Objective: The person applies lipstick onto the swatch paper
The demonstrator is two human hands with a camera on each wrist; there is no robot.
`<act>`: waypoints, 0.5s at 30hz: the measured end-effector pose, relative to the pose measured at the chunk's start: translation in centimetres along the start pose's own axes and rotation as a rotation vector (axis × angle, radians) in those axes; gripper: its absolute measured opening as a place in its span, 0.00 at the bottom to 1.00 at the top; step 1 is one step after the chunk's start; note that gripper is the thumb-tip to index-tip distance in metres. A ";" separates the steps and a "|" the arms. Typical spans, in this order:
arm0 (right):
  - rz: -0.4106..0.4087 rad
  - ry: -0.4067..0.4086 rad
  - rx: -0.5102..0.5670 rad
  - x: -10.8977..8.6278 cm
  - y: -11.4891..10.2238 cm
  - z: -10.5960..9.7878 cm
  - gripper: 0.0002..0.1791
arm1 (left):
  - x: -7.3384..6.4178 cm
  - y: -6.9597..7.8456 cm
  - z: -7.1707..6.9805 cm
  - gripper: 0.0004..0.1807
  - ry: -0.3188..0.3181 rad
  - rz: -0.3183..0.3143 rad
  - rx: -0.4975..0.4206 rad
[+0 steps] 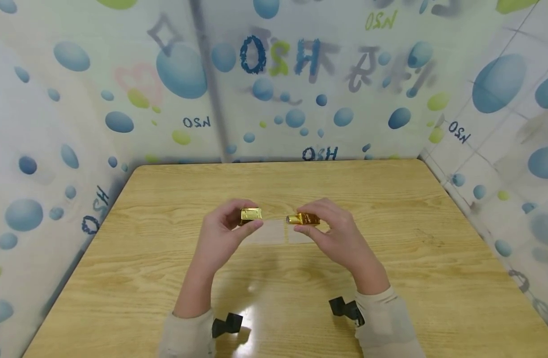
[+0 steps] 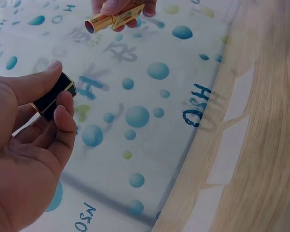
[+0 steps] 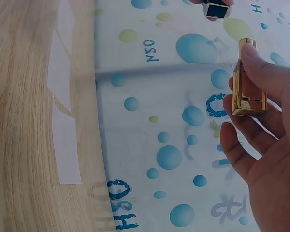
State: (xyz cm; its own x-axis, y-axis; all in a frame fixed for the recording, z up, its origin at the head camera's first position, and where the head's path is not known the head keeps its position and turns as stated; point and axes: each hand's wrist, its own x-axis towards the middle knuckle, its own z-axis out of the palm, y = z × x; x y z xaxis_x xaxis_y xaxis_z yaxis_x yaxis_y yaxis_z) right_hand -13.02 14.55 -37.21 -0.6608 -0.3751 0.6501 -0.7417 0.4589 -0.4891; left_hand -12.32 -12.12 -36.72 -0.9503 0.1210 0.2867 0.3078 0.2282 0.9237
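Observation:
My left hand [image 1: 220, 233] pinches a lipstick cap [image 1: 251, 214] between thumb and fingers. In the left wrist view the cap [image 2: 54, 96] has dark sides and gold edges. Across from it, my right hand [image 1: 334, 231] holds a gold lipstick tube [image 1: 308, 219], its narrow round end pointing left at the cap. A dark reddish tip [image 2: 90, 26] shows inside that end in the left wrist view. From the right wrist, the tube's square gold base [image 3: 249, 96] sits between thumb and fingers. Cap and tube are apart, both held above the table.
Below the hands, white rectangular strips [image 1: 267, 232] lie in a row on the wooden table [image 1: 274, 189]; the right wrist view shows a strip [image 3: 66, 150] near the table edge. A patterned curtain [image 1: 296, 119] stands behind the table and at its sides. Black mounts [image 1: 227, 325] sit on both sleeves.

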 end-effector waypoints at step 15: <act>0.014 -0.017 -0.014 0.2 0.1 -0.3 0.19 | 0.1 -1.8 -2.7 0.22 0.093 -0.101 0.213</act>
State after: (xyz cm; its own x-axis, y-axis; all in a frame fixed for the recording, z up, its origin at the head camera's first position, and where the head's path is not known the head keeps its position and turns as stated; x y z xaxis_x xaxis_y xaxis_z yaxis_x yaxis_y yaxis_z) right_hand -13.20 14.78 -36.88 -0.6729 -0.3824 0.6333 -0.7309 0.4755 -0.4895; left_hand -13.15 -15.17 -37.70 -0.9739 -0.0001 0.2269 0.2044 0.4341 0.8774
